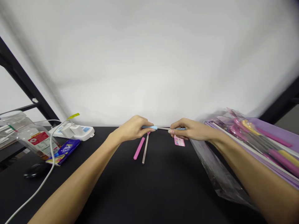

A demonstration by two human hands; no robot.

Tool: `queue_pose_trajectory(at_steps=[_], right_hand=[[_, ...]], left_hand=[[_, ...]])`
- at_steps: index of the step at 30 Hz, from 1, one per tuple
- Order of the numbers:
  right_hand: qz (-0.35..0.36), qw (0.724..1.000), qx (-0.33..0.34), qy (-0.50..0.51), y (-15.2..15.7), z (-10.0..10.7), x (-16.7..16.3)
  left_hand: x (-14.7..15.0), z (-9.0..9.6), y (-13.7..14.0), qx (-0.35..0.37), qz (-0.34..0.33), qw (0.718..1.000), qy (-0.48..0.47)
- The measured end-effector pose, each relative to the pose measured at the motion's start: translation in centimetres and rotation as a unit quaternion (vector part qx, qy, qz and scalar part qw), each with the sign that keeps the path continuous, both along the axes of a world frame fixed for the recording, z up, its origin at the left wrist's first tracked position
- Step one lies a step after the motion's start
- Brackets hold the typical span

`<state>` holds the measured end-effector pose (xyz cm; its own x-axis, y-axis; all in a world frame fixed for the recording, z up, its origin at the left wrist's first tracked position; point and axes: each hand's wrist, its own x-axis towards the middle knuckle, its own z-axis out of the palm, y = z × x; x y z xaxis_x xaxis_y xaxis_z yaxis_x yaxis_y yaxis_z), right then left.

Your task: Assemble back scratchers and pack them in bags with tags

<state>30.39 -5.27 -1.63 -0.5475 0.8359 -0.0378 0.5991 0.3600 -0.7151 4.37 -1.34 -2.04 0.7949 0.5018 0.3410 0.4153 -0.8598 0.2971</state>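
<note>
Both hands meet at the far middle of the black tabletop (163, 186), each pinched on one end of a slim tool with a blue handle (151, 127) and a thin metal shaft (163, 128). The left hand (133, 128) is closed around the blue grip end; the right hand (190, 129) clamps the other end, where a little more blue shows between its fingers. The tool is held level just above the tabletop, spanning the gap between the two hands.

It looks light and stiff, the metal part smooth and likely slippery, so the coloured grip is probably the surer place to hold.

Just below the left hand lie a pink handle (139, 148) and a bare metal rod (145, 149), side by side and nearly parallel. A small pink card (179, 141) lies under the right hand. To the right, clear plastic wrapping (210, 168) spreads beside a purple tray (275, 130) of pink and yellow handled tools. At the left are a white power strip (74, 130) with its cable, a blue packet (64, 151) and a clear plastic jar (30, 133).
</note>
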Motion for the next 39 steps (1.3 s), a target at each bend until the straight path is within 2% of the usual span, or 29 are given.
queue_pose_trajectory(at_steps=[3,7,11,14,18,21,25,28,30,33,35,39], right_hand=[[0.017,0.997,-0.055,0.052,0.1,-0.4,0.2],[0.019,0.982,-0.126,0.142,0.3,-1.1,0.4],[0.020,0.978,-0.143,0.150,0.3,-1.5,-0.6],[0.031,0.988,-0.120,0.097,0.4,-1.6,-1.2],[0.023,0.997,-0.067,0.036,0.8,-1.4,-0.1],[0.026,0.999,-0.040,-0.015,0.9,-0.9,0.7],[-0.014,0.996,0.041,-0.084,0.6,-0.7,-0.4],[-0.036,0.990,0.085,-0.103,0.7,-1.0,-0.6],[-0.038,0.990,0.100,-0.096,1.0,-1.2,0.2],[-0.067,0.988,0.117,-0.080,1.5,-1.4,1.8],[-0.085,0.984,0.129,-0.087,1.6,-1.6,2.2],[-0.117,0.975,0.157,-0.109,1.6,-2.2,1.8]], left_hand=[[-0.1,0.1,0.1,0.092,-0.018,0.995,0.034],[0.4,-0.1,0.0,0.154,-0.002,0.988,0.027],[1.8,-0.6,-0.8,0.209,0.023,0.975,0.073],[2.3,-0.9,-1.1,0.200,0.014,0.972,0.122],[0.7,-0.4,-0.1,0.142,0.004,0.983,0.118],[-0.4,0.0,0.6,0.106,0.024,0.988,0.112],[-0.4,0.2,0.5,0.119,0.046,0.985,0.121],[-1.3,0.7,0.7,0.110,0.054,0.983,0.136],[-2.8,1.4,1.3,0.099,0.087,0.980,0.152],[-4.4,2.2,1.9,0.142,0.167,0.965,0.141],[-4.2,2.2,1.7,0.173,0.165,0.963,0.124],[-1.8,1.3,0.4,0.212,0.129,0.961,0.125]])
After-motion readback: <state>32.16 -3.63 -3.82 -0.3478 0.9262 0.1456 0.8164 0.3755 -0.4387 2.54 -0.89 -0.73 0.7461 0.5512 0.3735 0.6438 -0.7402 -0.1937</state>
